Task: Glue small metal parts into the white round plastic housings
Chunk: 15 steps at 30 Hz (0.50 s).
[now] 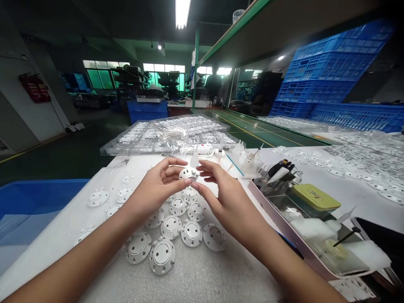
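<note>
A small white round part (pixel 187 173) with dark holes along its side is held up between my two hands over the white table. My left hand (pixel 166 179) grips it from the left, thumb below and fingers curled behind. From the other side, the thumb and fingers of my right hand (pixel 217 181) close on its right edge. Beneath and in front of my hands lie several white discs (pixel 171 227), each with a raised round centre and two dark holes. More of these discs (pixel 97 197) are spread out by my left forearm.
Clear trays (pixel 139 139) filled with small white parts are stacked at the table's far end. On the right stands a pink-edged tool box (pixel 268 214) with pens and a yellow-green tin (pixel 316 196). Blue crates (pixel 328 71) rise behind; a blue bin (pixel 44 193) is at left.
</note>
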Each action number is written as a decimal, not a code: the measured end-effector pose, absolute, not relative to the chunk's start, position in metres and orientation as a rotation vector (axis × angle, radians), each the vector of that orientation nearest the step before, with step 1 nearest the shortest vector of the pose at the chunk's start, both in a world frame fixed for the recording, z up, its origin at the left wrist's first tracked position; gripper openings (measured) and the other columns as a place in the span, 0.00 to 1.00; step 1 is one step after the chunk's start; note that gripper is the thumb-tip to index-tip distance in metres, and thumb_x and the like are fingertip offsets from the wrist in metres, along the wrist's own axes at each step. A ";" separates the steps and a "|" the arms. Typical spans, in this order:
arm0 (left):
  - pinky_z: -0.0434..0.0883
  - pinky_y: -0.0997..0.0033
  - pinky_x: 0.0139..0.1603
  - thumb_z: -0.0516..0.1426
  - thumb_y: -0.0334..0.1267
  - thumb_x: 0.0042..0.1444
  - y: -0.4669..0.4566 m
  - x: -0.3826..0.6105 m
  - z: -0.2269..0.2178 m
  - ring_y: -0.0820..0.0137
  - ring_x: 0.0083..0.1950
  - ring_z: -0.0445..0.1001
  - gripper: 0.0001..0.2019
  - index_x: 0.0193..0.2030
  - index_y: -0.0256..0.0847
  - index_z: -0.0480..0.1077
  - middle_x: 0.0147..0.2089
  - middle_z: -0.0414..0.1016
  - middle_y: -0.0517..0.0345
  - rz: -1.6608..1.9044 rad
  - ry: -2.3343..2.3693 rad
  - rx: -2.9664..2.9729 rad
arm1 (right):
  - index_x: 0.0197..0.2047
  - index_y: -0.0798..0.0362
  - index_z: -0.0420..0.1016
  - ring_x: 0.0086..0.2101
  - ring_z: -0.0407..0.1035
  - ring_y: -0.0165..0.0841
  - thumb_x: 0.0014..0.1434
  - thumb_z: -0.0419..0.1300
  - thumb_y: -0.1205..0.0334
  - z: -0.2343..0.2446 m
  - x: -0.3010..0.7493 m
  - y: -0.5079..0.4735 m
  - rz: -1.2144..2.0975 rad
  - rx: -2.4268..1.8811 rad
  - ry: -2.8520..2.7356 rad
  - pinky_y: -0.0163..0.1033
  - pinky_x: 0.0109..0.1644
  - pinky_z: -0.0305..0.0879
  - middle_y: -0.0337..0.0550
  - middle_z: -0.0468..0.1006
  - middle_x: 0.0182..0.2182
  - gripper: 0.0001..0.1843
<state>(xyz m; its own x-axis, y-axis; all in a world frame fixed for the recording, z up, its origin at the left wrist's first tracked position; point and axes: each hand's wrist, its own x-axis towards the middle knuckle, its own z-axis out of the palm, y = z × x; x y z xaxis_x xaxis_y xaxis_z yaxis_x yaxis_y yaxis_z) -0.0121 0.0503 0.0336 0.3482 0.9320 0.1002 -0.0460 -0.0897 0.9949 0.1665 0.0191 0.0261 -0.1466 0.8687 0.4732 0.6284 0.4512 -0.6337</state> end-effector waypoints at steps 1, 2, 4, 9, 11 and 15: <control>0.70 0.70 0.48 0.66 0.41 0.54 0.051 -0.013 0.034 0.67 0.46 0.76 0.18 0.50 0.49 0.69 0.44 0.78 0.59 0.997 0.880 1.440 | 0.61 0.53 0.62 0.51 0.71 0.40 0.65 0.58 0.55 0.024 0.169 0.020 0.455 -1.275 -1.834 0.52 0.54 0.70 0.51 0.73 0.53 0.23; 0.71 0.69 0.48 0.66 0.43 0.55 0.052 -0.014 0.036 0.67 0.47 0.76 0.18 0.51 0.49 0.69 0.44 0.78 0.58 0.985 0.895 1.471 | 0.60 0.52 0.62 0.49 0.71 0.39 0.65 0.58 0.54 0.023 0.171 0.020 0.519 -1.274 -1.813 0.51 0.53 0.70 0.50 0.73 0.53 0.24; 0.71 0.68 0.50 0.66 0.45 0.54 0.058 -0.020 0.040 0.65 0.49 0.76 0.20 0.52 0.49 0.68 0.46 0.78 0.57 1.013 0.946 1.511 | 0.60 0.51 0.63 0.48 0.72 0.39 0.64 0.59 0.52 0.024 0.172 0.017 0.569 -1.258 -1.798 0.51 0.52 0.71 0.49 0.74 0.52 0.24; 0.70 0.67 0.53 0.67 0.48 0.51 0.092 -0.063 0.050 0.64 0.52 0.74 0.23 0.51 0.46 0.69 0.47 0.77 0.56 1.167 1.269 1.543 | 0.56 0.50 0.67 0.46 0.73 0.36 0.64 0.58 0.55 0.032 0.168 0.007 0.538 -1.176 -1.727 0.45 0.48 0.71 0.47 0.76 0.49 0.18; 0.72 0.64 0.47 0.68 0.48 0.49 0.105 -0.083 0.049 0.60 0.47 0.76 0.23 0.48 0.41 0.70 0.42 0.77 0.53 1.105 1.482 1.542 | 0.53 0.50 0.69 0.46 0.73 0.36 0.64 0.58 0.56 0.033 0.169 0.004 0.540 -1.117 -1.687 0.42 0.45 0.71 0.47 0.76 0.49 0.16; 0.73 0.63 0.38 0.65 0.45 0.54 0.118 -0.100 0.037 0.64 0.36 0.75 0.16 0.42 0.35 0.71 0.36 0.76 0.54 0.844 1.773 1.548 | 0.49 0.48 0.72 0.45 0.73 0.34 0.63 0.59 0.57 0.035 0.174 0.002 0.583 -1.038 -1.606 0.36 0.41 0.72 0.43 0.77 0.47 0.11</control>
